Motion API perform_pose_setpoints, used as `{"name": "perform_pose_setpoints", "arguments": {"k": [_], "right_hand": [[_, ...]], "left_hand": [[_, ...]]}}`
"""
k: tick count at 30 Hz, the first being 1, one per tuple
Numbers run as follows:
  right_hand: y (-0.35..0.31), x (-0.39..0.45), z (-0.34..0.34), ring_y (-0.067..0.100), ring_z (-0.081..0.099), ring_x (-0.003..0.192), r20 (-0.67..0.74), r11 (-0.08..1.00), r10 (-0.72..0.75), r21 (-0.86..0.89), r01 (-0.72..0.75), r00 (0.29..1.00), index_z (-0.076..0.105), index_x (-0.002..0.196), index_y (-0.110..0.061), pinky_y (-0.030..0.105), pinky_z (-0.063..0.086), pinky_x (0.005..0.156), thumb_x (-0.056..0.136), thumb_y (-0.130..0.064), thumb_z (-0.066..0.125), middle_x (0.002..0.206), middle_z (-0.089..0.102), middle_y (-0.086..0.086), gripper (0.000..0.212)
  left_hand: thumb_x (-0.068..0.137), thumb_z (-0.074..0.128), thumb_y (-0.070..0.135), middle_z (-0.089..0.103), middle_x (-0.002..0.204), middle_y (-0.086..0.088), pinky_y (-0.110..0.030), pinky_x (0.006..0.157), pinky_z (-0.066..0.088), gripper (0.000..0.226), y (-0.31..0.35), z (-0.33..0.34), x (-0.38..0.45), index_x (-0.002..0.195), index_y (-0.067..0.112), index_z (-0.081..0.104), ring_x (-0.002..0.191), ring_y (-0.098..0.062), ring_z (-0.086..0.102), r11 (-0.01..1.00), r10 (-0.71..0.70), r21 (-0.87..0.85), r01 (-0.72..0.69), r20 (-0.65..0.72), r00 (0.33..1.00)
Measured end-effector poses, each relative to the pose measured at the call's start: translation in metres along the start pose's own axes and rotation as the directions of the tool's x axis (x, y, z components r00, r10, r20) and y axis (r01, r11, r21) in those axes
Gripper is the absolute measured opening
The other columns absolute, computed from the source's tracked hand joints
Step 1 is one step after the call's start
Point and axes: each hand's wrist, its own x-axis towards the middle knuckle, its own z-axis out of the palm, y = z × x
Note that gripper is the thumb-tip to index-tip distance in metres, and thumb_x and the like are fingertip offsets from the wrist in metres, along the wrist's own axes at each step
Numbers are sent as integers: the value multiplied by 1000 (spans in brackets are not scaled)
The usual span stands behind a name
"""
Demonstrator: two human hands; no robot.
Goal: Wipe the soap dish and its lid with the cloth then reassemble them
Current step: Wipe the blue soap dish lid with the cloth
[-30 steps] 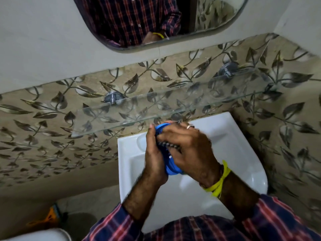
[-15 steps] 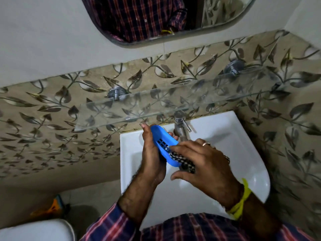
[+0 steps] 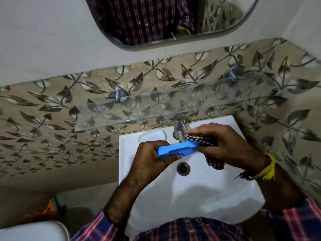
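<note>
Small bathroom: white glossy ceramic basin [image 3: 199,192], round metal drain [image 3: 183,168] just below hands, chrome tap [image 3: 179,127] beyond them, clear glass shelf [image 3: 139,110] above, leaf-patterned tiles [image 3: 43,133]. Left hand [image 3: 149,160] curled round one end of flat blue plastic soap dish [image 3: 177,149], edge-on over basin. Right hand [image 3: 231,146] clamps checked woven cloth [image 3: 211,153] onto dish's other end.

White sink [image 3: 199,197] on leaf-tiled wall, tap [image 3: 178,127] at back rim, drain [image 3: 183,168] in basin; glass shelf [image 3: 156,108] above, bare.
</note>
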Motion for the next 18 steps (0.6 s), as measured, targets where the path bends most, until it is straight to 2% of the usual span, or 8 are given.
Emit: {"name": "perform_pose_setpoints", "arguments": {"k": [2, 5, 7, 10, 12, 14, 16, 18], "right_hand": [[-3, -3, 5, 9, 62, 103, -198, 999, -2, -37, -5, 980, 64, 126, -23, 44, 52, 93, 78, -7, 80, 116, 67, -14, 54], [-15, -12, 24, 26, 63, 102, -521, 977, -52, -203, -64, 852, 66, 122, -13, 50, 52, 89, 83, 1, 67, 117, 70, 4, 41], [-29, -16, 49, 33, 61, 101, -520, 925, -141, -373, -75, 843, 70, 117, -12, 48, 52, 87, 79, 5, 57, 120, 69, 7, 44], [-40, -18, 74, 35, 61, 96, -394, 881, -241, -473, 30, 887, 70, 119, -10, 42, 53, 87, 83, -1, 48, 125, 68, 6, 43], [-31, -14, 67, 35, 61, 97, -390, 888, -233, -460, 31, 891, 70, 120, -9, 42, 53, 88, 78, 5, 51, 125, 68, 6, 48], [-18, -8, 58, 36, 62, 101, -474, 942, -145, -336, -26, 868, 71, 117, -8, 42, 50, 91, 69, 15, 57, 122, 69, 7, 55], [-16, -4, 54, 33, 62, 106, -578, 984, -15, -153, -90, 816, 71, 116, -8, 38, 46, 97, 66, 20, 61, 118, 69, 7, 58], [-22, -3, 58, 28, 61, 108, -630, 986, 20, -115, -119, 776, 70, 118, -11, 35, 47, 97, 71, 14, 64, 116, 67, 6, 54]], "left_hand": [[73, 91, 33, 57, 53, 19, -21, 55, 38, 25, 0, 10, -2, 65, 36, 68, 50, -1, 48, 999, -33, 8, 34, -117, 993], [78, 85, 40, 64, 61, 20, -21, 58, 43, 12, 6, 14, -5, 86, 35, 77, 57, -5, 56, 988, -56, 133, 82, -188, 981], [79, 84, 39, 67, 65, 14, -24, 60, 45, 14, 10, 16, -4, 89, 31, 79, 62, -11, 60, 976, -29, 207, 71, -199, 979], [77, 88, 31, 60, 57, 14, -23, 57, 41, 14, 10, 16, -4, 75, 27, 75, 55, -8, 53, 986, -30, 154, 66, -228, 973], [73, 91, 30, 57, 51, 16, -24, 54, 44, 23, 10, 17, -9, 67, 31, 69, 50, -4, 50, 989, -112, 66, 129, -227, 968], [71, 92, 25, 62, 52, 14, -31, 54, 53, 21, 11, 23, -12, 67, 25, 71, 50, -5, 54, 968, -237, -142, 208, -229, 944], [72, 92, 19, 71, 63, 11, -30, 55, 56, 17, 15, 29, -16, 79, 25, 78, 56, -8, 62, 880, -331, -420, 221, -209, 920], [75, 91, 20, 80, 84, 8, -22, 62, 56, 25, 17, 32, -18, 93, 34, 80, 72, -8, 72, 764, -328, -621, 177, -137, 935]]}}
